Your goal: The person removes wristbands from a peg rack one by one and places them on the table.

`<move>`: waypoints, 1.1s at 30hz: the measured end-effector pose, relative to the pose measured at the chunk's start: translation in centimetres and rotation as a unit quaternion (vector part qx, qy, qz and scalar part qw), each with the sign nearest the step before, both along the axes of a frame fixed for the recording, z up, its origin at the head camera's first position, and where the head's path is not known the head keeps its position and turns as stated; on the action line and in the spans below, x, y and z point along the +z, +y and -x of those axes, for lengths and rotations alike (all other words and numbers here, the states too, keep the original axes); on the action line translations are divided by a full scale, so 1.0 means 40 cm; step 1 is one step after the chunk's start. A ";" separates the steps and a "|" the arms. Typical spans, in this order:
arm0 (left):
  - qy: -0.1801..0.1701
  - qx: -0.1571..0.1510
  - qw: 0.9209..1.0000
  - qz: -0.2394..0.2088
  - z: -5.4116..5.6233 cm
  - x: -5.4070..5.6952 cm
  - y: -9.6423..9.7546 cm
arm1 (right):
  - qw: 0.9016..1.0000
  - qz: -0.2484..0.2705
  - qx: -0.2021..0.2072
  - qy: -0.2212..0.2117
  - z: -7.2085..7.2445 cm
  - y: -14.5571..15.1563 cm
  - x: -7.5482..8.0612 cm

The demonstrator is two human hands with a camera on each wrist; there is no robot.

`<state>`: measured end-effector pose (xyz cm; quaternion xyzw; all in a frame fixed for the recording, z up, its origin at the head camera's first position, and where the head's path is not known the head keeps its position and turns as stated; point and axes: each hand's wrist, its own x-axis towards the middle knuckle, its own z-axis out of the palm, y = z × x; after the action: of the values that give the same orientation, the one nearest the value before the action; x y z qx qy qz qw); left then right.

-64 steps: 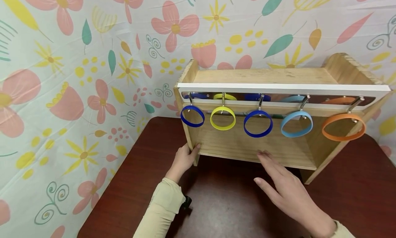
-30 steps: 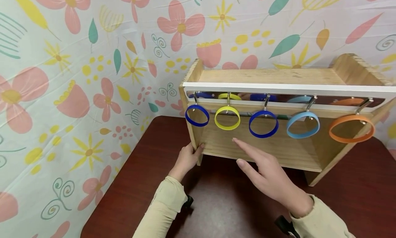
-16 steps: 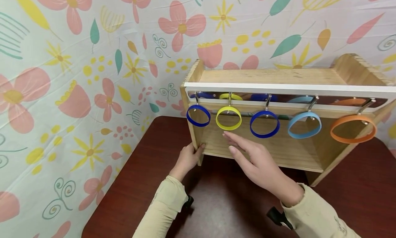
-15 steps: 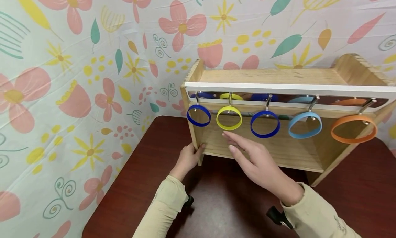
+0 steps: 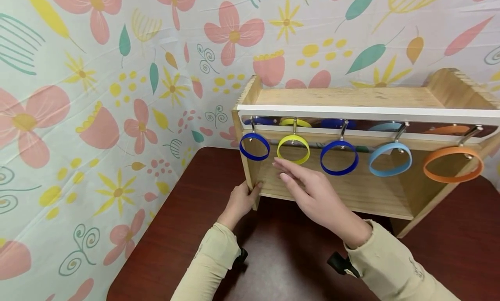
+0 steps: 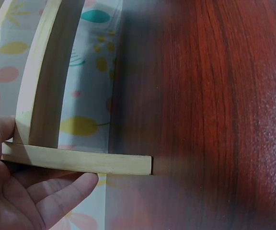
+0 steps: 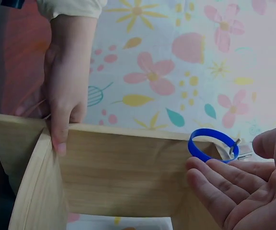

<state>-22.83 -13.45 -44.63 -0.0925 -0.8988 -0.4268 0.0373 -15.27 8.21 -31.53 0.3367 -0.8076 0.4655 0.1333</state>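
My left hand (image 5: 239,204) grips the lower left side panel of a wooden shelf (image 5: 375,199). In the left wrist view, the thumb lies on one side of the panel (image 6: 90,163) and the fingers on the other. My right hand (image 5: 316,196), fingers extended, is raised before the shelf just below a yellow wristband (image 5: 294,137), hiding part of its lower edge. To the left hangs a blue wristband (image 5: 255,159); the right wrist view shows this blue wristband (image 7: 197,152) by the right fingertips, contact unclear. Another blue wristband (image 5: 339,173) hangs right of the yellow one.
A light blue wristband (image 5: 384,174) and an orange wristband (image 5: 453,180) hang farther right. All hang from metal hooks on a white-edged rail (image 5: 367,112). The shelf stands on a dark red-brown table (image 5: 187,192), with a flower-patterned cloth (image 5: 148,75) behind and at left.
My right hand has moved left and slightly up, from below the middle blue wristband to below the yellow one. The left hand keeps its grip. The view has shifted slightly.
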 end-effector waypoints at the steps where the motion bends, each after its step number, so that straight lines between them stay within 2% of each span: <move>1: 0.000 -0.001 1.000 0.000 0.000 0.000 0.000 | 1.000 -0.001 -0.003 0.001 0.002 -0.003 0.001; 7: 0.008 -0.004 1.000 0.007 -0.001 0.002 0.001 | 1.000 -0.005 -0.025 -0.001 0.011 -0.011 0.006; 18: 0.002 -0.005 1.000 -0.001 -0.002 -0.003 -0.001 | 0.999 0.012 -0.030 -0.011 0.021 -0.035 0.013; 33: 0.028 0.000 1.000 0.007 0.001 -0.010 0.000 | 0.997 0.018 -0.056 -0.043 0.033 -0.066 0.012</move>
<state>-22.86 -13.44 -45.02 -0.1042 -0.9006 -0.4175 0.0619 -16.61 5.56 -31.06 0.2679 -0.8219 0.4856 0.1301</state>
